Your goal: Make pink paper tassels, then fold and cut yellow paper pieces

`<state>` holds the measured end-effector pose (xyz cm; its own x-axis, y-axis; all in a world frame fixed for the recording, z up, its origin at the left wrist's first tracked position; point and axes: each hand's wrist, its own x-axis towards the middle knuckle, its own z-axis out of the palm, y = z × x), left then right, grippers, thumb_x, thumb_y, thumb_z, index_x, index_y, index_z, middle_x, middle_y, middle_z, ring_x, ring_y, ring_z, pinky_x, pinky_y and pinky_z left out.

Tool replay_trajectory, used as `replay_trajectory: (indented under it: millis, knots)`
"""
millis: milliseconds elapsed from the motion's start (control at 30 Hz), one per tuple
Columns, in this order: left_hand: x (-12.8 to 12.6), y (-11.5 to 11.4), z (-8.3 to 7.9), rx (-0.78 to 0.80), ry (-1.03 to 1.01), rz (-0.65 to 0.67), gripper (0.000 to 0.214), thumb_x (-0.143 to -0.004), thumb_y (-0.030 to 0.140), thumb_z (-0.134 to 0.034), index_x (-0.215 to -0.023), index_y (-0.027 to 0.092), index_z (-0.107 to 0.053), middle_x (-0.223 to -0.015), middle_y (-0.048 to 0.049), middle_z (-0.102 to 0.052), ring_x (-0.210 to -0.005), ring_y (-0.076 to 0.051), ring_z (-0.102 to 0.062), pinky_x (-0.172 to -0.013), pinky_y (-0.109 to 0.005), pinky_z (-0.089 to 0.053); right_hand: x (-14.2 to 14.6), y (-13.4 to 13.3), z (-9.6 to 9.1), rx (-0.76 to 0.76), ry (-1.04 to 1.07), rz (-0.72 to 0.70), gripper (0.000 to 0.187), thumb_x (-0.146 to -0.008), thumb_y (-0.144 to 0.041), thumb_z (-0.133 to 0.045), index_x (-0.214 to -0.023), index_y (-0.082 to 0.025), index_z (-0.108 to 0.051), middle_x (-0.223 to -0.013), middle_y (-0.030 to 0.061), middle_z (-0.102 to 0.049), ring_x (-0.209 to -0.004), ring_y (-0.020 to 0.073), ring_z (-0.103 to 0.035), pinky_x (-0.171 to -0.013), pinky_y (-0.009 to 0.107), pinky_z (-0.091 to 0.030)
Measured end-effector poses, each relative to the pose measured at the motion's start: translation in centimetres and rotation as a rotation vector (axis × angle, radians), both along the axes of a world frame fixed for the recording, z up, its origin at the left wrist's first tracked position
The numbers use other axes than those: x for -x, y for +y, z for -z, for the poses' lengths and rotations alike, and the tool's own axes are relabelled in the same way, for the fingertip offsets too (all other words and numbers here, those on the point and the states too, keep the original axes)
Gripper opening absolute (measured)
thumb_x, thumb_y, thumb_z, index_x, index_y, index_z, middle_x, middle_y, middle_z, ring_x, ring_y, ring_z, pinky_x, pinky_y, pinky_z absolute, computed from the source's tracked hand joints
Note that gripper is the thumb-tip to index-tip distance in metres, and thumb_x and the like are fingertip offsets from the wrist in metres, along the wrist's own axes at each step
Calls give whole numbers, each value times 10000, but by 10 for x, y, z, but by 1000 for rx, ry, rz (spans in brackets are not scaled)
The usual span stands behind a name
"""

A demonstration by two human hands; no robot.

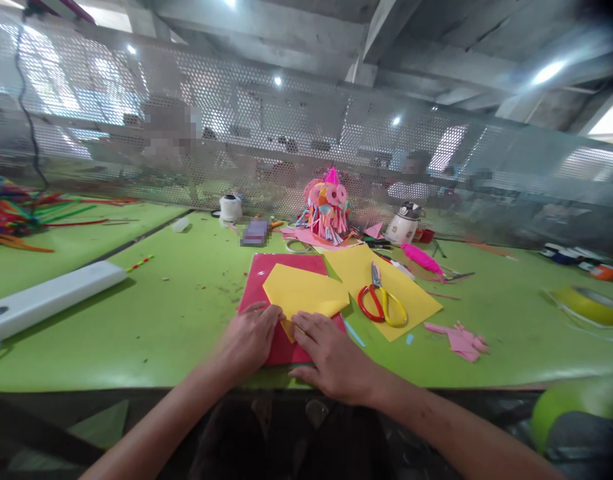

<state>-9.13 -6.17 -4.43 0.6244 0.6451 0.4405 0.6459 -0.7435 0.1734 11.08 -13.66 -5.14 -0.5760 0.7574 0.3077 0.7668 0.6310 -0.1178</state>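
A folded yellow paper sheet [305, 292] lies on a red sheet [281, 273] on the green table [176, 313]. My left hand [249, 337] rests flat at the yellow sheet's near left edge, fingers stretched out and pressing on the paper. My right hand [331, 357] lies flat on the near corner of the yellow sheet, fingers spread forward. Neither hand wraps around anything. Red-and-yellow-handled scissors [382, 299] lie on a second yellow sheet [386, 287] just right of my hands.
A pink tasselled paper figure [327, 207] stands at the back, with tape rolls and a white dispenser [403, 223] around it. Pink paper scraps [459, 339] lie to the right, a white bar [46, 297] to the left, pipe cleaners [16, 217] far left. A perforated metal screen [306, 133] backs the table.
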Motion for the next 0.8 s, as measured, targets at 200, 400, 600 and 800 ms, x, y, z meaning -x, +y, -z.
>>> replay_trajectory:
  millis: [200, 400, 600, 800]
  knots:
    - [-1, 1, 1, -71, 35, 5, 309, -951, 174, -306, -888, 170, -609, -690, -70, -689, -783, -224, -690, -870, -402, -537, -4, -5, -4, 62, -34, -10, 680, -953, -562, -400, -1427, -75, -412, -1530, 167, -359, -1431, 296, -273, -1183, 471, -227]
    - [2, -4, 1, -172, 29, 127, 212, -922, 243, -442, -997, 170, -627, -960, -114, -736, -875, -247, -697, -891, -447, -544, -8, -10, -7, 68, -30, -17, 699, -954, -584, -369, -1432, -76, -409, -1541, 162, -340, -1448, 282, -235, -1201, 436, -181]
    - [15, -6, 10, -223, 38, 307, 310, -905, 391, -579, -1166, 232, -631, -1206, -109, -656, -1143, -265, -605, -1000, -442, -490, -11, -19, -12, 110, -40, 50, 700, -953, -588, -365, -1477, -125, -342, -1548, 152, -329, -1450, 287, -223, -1192, 510, -171]
    - [20, -4, 19, -282, 21, 276, 434, -849, 552, -596, -1115, 218, -669, -1193, -131, -646, -1133, -300, -596, -1011, -490, -472, -5, -15, -25, 138, -32, 36, 697, -955, -612, -318, -1443, -121, -394, -1528, 151, -366, -1433, 287, -266, -1180, 493, -209]
